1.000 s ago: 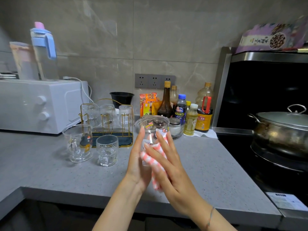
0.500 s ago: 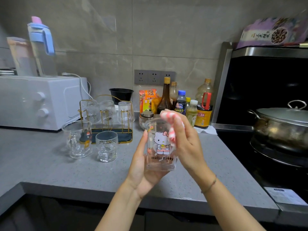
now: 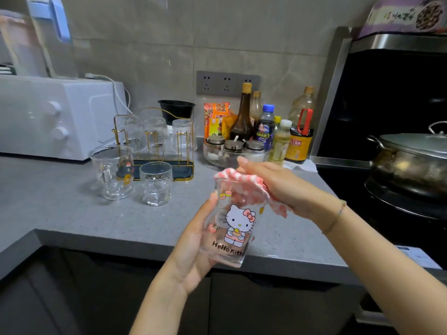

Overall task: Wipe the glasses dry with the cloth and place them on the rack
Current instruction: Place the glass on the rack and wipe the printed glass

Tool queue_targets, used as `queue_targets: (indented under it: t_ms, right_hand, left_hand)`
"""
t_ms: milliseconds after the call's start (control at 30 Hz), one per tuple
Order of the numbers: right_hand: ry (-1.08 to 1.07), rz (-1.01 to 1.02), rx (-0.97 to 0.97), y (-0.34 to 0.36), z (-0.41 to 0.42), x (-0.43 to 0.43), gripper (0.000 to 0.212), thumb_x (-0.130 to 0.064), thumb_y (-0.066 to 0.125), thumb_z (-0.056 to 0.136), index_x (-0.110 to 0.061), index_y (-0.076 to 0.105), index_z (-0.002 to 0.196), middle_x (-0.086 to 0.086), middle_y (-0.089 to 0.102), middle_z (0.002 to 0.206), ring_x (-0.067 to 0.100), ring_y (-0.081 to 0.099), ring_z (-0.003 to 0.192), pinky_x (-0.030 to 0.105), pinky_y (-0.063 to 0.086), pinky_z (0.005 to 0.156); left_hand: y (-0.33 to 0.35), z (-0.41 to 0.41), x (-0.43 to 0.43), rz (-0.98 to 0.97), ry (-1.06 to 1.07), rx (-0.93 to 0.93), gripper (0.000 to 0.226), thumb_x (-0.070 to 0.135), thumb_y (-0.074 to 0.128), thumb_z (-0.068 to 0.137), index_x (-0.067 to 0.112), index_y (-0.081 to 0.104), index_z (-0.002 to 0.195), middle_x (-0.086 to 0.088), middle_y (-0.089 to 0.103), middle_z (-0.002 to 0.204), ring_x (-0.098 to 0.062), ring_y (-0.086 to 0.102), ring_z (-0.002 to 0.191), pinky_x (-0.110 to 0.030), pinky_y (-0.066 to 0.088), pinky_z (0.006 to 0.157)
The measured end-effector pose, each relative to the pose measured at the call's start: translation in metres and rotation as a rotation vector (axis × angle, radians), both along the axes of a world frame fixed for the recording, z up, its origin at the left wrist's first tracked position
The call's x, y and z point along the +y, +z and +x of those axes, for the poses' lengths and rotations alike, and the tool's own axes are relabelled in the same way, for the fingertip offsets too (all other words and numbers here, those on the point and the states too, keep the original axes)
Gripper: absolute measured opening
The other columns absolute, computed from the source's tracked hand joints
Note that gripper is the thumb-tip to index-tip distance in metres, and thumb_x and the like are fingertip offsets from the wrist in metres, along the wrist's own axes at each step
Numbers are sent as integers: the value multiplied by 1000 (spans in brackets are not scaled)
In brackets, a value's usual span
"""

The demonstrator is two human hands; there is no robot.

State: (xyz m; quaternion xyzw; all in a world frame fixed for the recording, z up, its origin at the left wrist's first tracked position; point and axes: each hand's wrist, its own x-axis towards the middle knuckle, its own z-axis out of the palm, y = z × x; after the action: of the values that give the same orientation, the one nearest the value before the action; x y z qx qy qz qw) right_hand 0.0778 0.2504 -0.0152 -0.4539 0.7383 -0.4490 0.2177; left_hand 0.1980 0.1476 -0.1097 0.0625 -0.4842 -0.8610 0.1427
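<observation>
My left hand grips a clear Hello Kitty glass upright above the counter's front edge. My right hand presses a pink-and-white checked cloth over and into the glass's rim, with part of the cloth hanging down the right side. At the back left a gold wire rack on a dark tray holds three upturned ribbed glasses. In front of the rack stand a glass mug with a handle and a short textured glass.
A white oven sits at the far left. Sauce bottles, a glass bowl of spice jars and a black bowl line the wall. A steel pot sits on the hob at the right. The grey counter ends near me.
The glass turned from facing me mouth-first to upright and came nearer. My right hand moved with the cloth from the side of the glass up over its rim.
</observation>
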Motion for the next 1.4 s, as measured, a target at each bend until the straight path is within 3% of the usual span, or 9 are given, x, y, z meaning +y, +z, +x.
queue_targets:
  t_ms: [133,267,400,667,767,900,1033,1267,1400]
  right_hand:
    - [174,125,-50,-13,-1,12,42,-67,31,83,-44,62,99,-29,66,89,-5,66,86,33,42,90]
    - [307,157,-1,-28,-9,24,19,-55,57,81,-42,71,80,-7,66,80,7,56,64,18,41,60]
    - [499,249,-88,-38,-9,30,25,-1,71,81,-14,69,102,-3,74,101,12,69,94,22,51,84]
    - [308,59,-214,-63,-4,37,23,-4,71,77,-12,71,99,0,75,100,17,71,96,24,55,82]
    - [262,-20,-173,-67,6,37,22,-3,69,79,-13,71,99,-2,75,99,14,71,94,20,54,79]
    - [246,-69,-125,-71,20,35,25,-3,72,78,-13,71,100,-3,75,99,12,71,94,18,53,79]
    - [293,-47,-124,-70,26,35,35,0,75,75,-17,69,105,-1,74,105,14,69,100,21,53,85]
    - [383,-23,-432,-57,29,39,45,16,56,83,-22,58,107,-25,71,100,-9,62,101,8,46,83]
    - [414,-45,-502,-62,24,38,36,-6,63,84,-13,63,119,5,66,123,21,60,118,31,48,99]
  left_hand:
    - [-10,8,-1,21,32,-54,60,58,55,79,12,72,115,-17,72,106,-30,71,79,-34,57,67]
    - [-16,12,2,-5,14,-102,56,60,54,83,15,74,112,-16,71,110,-27,69,82,-35,55,74]
    - [-19,13,7,-9,-53,-175,58,61,54,85,13,73,112,-16,72,108,-26,70,80,-34,54,73]
    - [-29,22,5,297,-34,-120,75,66,43,80,5,73,112,-22,66,122,-36,68,105,-48,55,92]
    - [-23,28,15,68,79,-101,76,70,39,81,12,62,125,-15,70,118,-33,67,109,-45,54,95]
    - [-23,23,33,-174,395,-139,67,61,63,68,20,54,120,-3,74,100,-14,74,79,-24,57,56]
    - [-30,21,29,-316,525,-49,56,67,67,61,25,52,96,0,69,87,-13,71,72,-21,42,40]
    - [-31,21,15,-586,425,150,50,44,68,68,19,45,104,19,65,89,-1,66,83,-13,49,67]
    - [-24,22,6,-714,371,153,65,58,74,62,26,42,108,29,62,96,4,64,89,-12,49,72]
